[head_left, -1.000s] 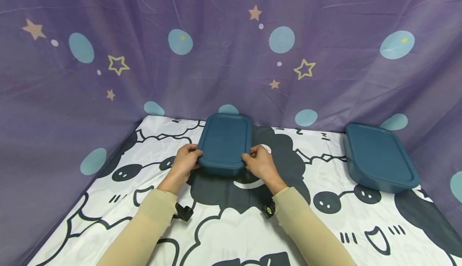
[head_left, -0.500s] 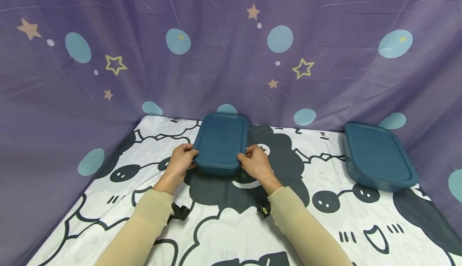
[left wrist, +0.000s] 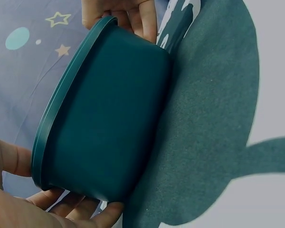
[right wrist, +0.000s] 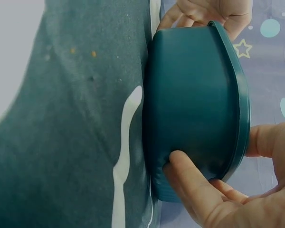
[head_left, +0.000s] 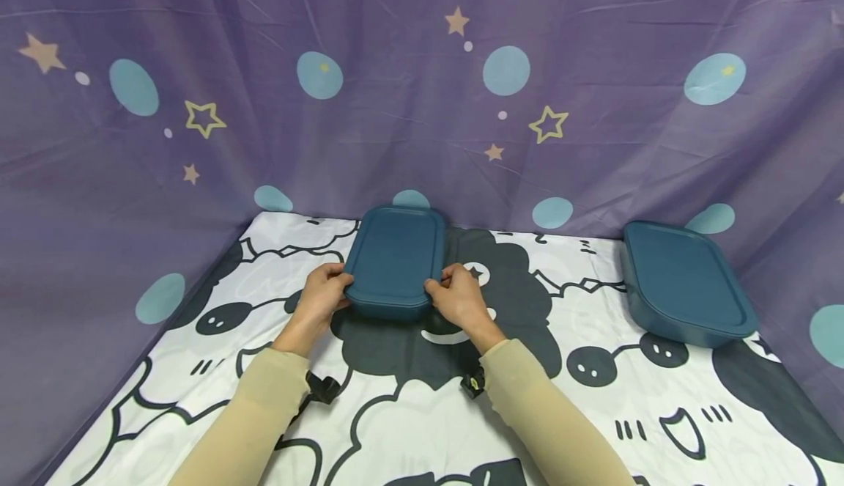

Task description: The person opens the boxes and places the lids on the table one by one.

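Hands point(head_left: 321, 297) on smooth rounded-rectangular container point(head_left: 394, 260)

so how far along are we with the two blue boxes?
Done: the second box sits lidded at the right edge of the cloth, untouched. In hand: the left hand and right hand grip the near corners of the centre box, thumbs on its lid rim, box resting on the cloth. Left: whatever follows for this box; nothing shows it lifted or opened yet.

Bench point(head_left: 409, 427) before me, covered by a white cloth with black cartoon sheep; on it, one teal lidded container point(head_left: 394, 260) at centre and a second teal container point(head_left: 686, 282) far right.
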### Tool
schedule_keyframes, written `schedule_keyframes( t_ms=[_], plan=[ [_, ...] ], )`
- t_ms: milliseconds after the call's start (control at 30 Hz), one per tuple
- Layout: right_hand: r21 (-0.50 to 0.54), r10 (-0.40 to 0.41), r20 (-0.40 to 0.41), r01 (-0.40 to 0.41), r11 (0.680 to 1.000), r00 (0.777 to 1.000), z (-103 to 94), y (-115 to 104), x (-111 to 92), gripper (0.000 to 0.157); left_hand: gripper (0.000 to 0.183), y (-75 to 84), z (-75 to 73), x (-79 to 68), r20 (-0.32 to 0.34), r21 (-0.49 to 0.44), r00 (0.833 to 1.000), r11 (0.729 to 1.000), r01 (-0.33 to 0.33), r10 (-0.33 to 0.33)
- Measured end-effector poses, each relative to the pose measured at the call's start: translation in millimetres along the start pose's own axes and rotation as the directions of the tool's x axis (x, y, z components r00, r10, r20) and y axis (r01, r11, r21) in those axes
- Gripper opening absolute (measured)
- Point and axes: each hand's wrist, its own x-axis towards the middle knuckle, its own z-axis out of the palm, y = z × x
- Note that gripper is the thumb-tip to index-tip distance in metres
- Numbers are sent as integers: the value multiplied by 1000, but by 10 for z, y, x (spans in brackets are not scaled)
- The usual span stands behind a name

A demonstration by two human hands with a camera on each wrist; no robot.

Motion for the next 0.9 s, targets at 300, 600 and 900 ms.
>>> schedule_keyframes(
  t_ms=[300,600,900],
  plan=[
    [-16,-8,-1,8,1000,1000,63,-25,-3,27,39,1,-47,-10,-39,12,999,1000,14,-14],
    [13,1,7,-1,1000,1000,107,-58,-2,26,41,2,-60,14,-60,13,998,999,31,-31],
    [31,3,10,-4,1000,1000,155,-91,10,27,40,25,-86,15,-83,9,995,999,52,-51]
  ],
)
